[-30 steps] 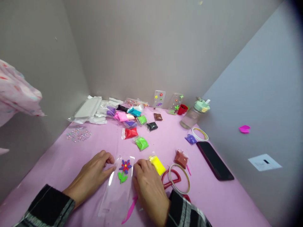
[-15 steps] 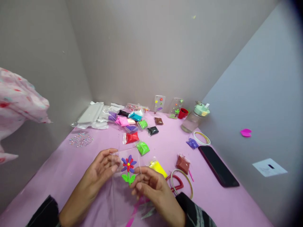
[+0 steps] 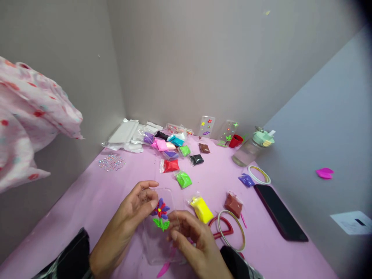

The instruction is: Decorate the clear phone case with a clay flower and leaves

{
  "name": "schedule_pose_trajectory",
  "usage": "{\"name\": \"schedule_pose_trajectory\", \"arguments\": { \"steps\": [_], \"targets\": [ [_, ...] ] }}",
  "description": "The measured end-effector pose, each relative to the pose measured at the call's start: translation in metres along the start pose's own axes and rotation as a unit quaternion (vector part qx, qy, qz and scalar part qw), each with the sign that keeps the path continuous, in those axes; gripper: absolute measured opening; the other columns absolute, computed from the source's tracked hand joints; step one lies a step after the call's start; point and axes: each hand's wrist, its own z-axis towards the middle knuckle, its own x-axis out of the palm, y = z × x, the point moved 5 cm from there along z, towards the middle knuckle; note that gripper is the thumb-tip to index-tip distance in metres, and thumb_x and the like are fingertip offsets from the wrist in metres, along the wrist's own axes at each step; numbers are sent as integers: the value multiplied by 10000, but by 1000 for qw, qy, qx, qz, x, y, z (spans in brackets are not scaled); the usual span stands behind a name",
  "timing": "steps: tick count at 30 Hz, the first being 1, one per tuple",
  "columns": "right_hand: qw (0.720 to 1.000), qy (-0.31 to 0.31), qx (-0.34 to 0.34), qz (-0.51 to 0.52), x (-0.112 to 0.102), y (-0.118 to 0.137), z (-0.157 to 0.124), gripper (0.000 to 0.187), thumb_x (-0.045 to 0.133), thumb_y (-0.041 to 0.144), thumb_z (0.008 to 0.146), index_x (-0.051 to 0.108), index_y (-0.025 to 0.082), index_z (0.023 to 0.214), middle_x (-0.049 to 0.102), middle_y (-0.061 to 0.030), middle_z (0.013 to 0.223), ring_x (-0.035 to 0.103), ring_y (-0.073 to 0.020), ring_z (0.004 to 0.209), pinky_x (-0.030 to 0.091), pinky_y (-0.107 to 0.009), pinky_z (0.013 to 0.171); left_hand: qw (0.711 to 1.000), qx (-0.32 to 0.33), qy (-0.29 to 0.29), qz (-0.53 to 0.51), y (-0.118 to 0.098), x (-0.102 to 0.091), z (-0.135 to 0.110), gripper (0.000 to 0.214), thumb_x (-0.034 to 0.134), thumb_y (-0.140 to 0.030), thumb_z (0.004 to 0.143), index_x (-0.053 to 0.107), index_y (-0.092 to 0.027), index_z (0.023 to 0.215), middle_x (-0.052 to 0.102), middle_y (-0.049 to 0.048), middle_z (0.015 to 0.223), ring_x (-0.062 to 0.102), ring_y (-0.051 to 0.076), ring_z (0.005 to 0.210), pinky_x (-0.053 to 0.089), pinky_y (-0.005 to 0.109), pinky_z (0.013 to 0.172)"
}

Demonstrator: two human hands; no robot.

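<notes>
Head view, lower centre of the frame: holding a clear case (image 3: 157, 244) over the pink table (image 3: 95, 193), left hand (image 3: 130, 213) pinching its upper left edge between thumb and curled fingers, right hand (image 3: 194, 240) gripping its right edge, fingers bent and pressed together. Sticking to the case between both hands, a clay flower (image 3: 161, 212). Lying just right of the hands, a yellow pack (image 3: 202, 209) and a ring (image 3: 231, 230); resting further right, a phone (image 3: 280, 213).
</notes>
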Motion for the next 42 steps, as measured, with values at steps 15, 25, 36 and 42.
{"name": "schedule_pose_trajectory", "arguments": {
  "steps": [15, 25, 36, 42],
  "targets": [
    [1000, 4, -16, -15, 2, 0, -2, 183, 572, 272, 905, 635, 195, 1059, 664, -48, 889, 620, -153, 800, 500, -269, 735, 995, 51, -5, 81, -4, 1, -1, 377, 612, -385, 883, 434, -296, 1203, 543, -32, 869, 554, 158, 833, 446, 263, 756],
    [986, 19, 54, 156, 2, -9, 2, 337, 726, 409, 832, 631, 192, 1072, 646, -14, 852, 627, -101, 724, 455, -216, 665, 999, 31, 4, 37, 3, -5, -4, 325, 549, -416, 932, 455, -337, 1233, 580, -22, 978, 549, 168, 958, 429, 270, 855],
    [989, 25, 44, 139, 5, -8, -1, 308, 713, 401, 853, 649, 196, 1074, 650, -19, 862, 610, -105, 762, 452, -221, 699, 999, 33, 0, 38, -2, 0, -5, 310, 598, -377, 913, 461, -312, 1183, 545, -50, 874, 529, 136, 853, 411, 244, 780],
    [991, 22, 47, 122, 5, -7, -2, 296, 696, 389, 856, 645, 193, 1072, 650, -24, 847, 600, -121, 753, 454, -243, 704, 999, 35, 13, 30, 0, 0, -5, 324, 605, -360, 910, 458, -316, 1195, 544, -46, 890, 521, 141, 846, 410, 258, 769]
  ]
}}
